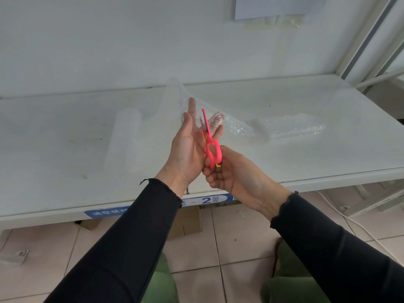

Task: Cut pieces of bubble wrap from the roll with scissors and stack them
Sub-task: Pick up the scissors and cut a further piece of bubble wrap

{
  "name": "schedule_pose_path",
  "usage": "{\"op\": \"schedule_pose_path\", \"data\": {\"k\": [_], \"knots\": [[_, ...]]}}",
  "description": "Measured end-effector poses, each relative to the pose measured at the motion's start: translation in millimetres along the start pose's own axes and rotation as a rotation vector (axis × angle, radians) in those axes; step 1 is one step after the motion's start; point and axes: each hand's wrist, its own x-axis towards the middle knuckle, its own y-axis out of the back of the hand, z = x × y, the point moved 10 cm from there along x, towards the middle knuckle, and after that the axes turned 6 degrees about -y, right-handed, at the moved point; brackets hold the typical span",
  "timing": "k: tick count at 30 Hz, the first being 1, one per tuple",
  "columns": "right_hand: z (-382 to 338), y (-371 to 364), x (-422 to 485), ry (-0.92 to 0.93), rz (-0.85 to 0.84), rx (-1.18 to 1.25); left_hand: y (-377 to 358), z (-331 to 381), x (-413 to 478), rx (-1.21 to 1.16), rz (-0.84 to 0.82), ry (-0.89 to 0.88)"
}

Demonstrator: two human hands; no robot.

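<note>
The step in hand is judged to be a cut across the sheet of bubble wrap (175,95) that has been drawn up off the roll (125,136). The pink scissors (211,149) are gripped by their loops in the right hand (229,178), the fingers curled round them, and the blades are pointed towards 12 o'clock with only a narrow gap between them. The left hand (188,147) is held palm-up with its fingers stretched nearly straight. The sheet lies against them, and some fingertips are seen through the film.

For a clean cut, the sheet should be kept taut between the roll and the left hand, so that the film is sheared and not folded between the blades. The blades are best opened wider before each bite and kept square to the sheet's edge, so that the piece matches those already cut. The left fingers lie close beside the blades and should be kept out of the cutting line.

The wrap is clear and thin, studded with small bubbles, and is hard to make out against the white shelf (306,162). The roll lies on the shelf at about 9 o'clock from the hands, with its free end rising towards 12 o'clock of them. A loose, crumpled stack of cut pieces (293,127) lies on the shelf at about 3 o'clock, well apart from the roll. The film is expected to be light and springy and apt to slip.
</note>
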Motion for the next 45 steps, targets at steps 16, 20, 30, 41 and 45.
{"op": "schedule_pose_path", "data": {"k": [16,20,30,41,45], "knots": [[4.5,-0.1,0.5,0.029,0.034,0.042,2.4,2.7,-3.4,0.029,0.028,-0.013],[1.7,-0.5,-0.7,0.031,0.040,0.026,0.9,3.2,-3.7,0.042,0.016,-0.012],[6.4,-6.0,-3.4,-0.001,0.012,0.092,2.1,5.1,-3.6,0.031,0.010,-0.014],[8.3,-8.9,-6.9,-0.012,0.016,0.136,3.7,2.0,-3.7,0.014,0.027,0.003],[8.8,-7.8,-7.4,-0.018,0.027,0.157,2.4,1.7,-3.3,0.020,0.026,0.001]]}}
